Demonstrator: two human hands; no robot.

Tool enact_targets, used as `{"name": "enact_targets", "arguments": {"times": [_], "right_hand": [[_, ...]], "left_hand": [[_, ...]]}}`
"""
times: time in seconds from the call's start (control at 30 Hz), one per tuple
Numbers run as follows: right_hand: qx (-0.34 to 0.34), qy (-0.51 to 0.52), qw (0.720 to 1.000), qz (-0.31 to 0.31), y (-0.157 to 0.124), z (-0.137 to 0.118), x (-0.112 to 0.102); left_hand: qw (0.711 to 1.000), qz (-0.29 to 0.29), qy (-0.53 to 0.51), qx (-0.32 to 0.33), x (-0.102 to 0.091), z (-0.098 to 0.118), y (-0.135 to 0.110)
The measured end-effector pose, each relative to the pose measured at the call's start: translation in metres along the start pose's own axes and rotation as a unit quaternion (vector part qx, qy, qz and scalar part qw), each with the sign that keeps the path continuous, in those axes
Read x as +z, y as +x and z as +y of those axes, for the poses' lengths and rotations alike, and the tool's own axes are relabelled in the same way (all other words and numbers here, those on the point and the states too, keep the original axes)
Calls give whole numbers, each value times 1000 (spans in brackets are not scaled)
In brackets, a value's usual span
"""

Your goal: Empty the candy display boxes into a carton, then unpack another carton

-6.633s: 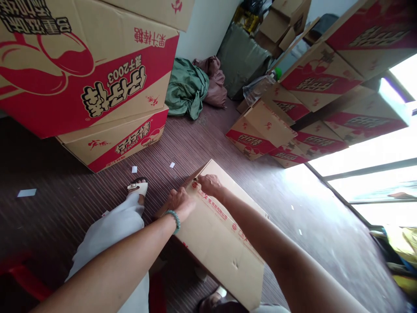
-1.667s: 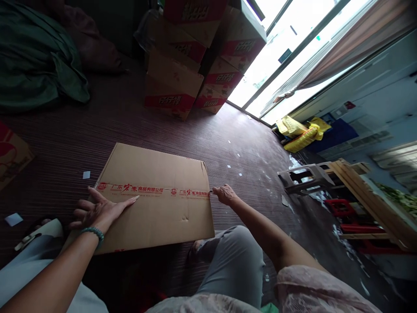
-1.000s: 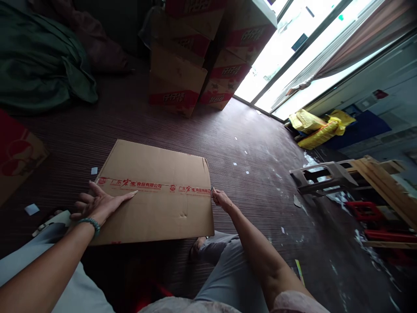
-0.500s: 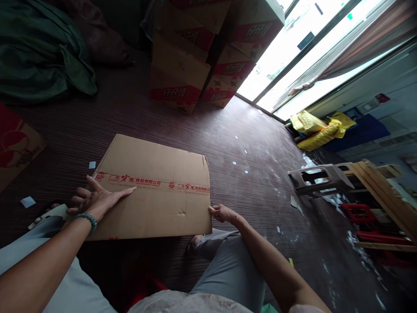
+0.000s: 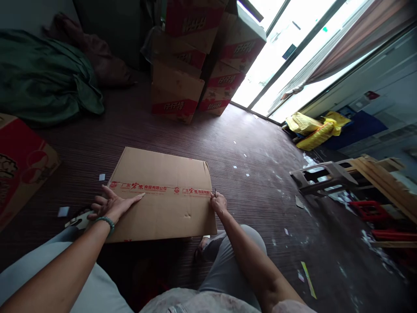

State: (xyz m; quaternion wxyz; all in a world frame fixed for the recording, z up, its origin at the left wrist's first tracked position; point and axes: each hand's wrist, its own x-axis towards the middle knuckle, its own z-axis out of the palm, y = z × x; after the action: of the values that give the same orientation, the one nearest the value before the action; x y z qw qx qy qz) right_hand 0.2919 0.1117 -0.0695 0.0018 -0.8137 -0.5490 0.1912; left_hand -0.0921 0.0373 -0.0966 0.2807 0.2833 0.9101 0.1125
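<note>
A brown cardboard box (image 5: 163, 213) lies flat in front of my knees, a strip of clear tape with red printing (image 5: 156, 188) running along its top seam. My left hand (image 5: 112, 203), a beaded bracelet at its wrist, lies spread over the box's left edge with the thumb stretched across the top. At the right edge, where the tape ends, my right hand (image 5: 219, 202) is closed in a pinch against the cardboard. What its fingertips hold, perhaps the tape's end or something small, is too small to make out.
Red-and-brown cartons (image 5: 177, 95) are stacked ahead, and another red carton (image 5: 26, 169) stands at left. A green cloth heap (image 5: 48, 82) lies far left. To the right are a plastic stool (image 5: 325, 176) and yellow sacks (image 5: 317, 130). Paper scraps (image 5: 64, 211) litter the floor.
My right hand has moved up the box's right edge to the tape's end and closed more tightly there. My left hand stays spread on the left edge. The whole view has shifted slightly.
</note>
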Motion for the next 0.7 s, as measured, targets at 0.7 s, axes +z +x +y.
{"name": "enact_targets", "arguments": {"times": [0.7], "right_hand": [[60,115,991,-35,9,-2,8]], "left_hand": [[998,32,36,-34,-4,4,-7]]}}
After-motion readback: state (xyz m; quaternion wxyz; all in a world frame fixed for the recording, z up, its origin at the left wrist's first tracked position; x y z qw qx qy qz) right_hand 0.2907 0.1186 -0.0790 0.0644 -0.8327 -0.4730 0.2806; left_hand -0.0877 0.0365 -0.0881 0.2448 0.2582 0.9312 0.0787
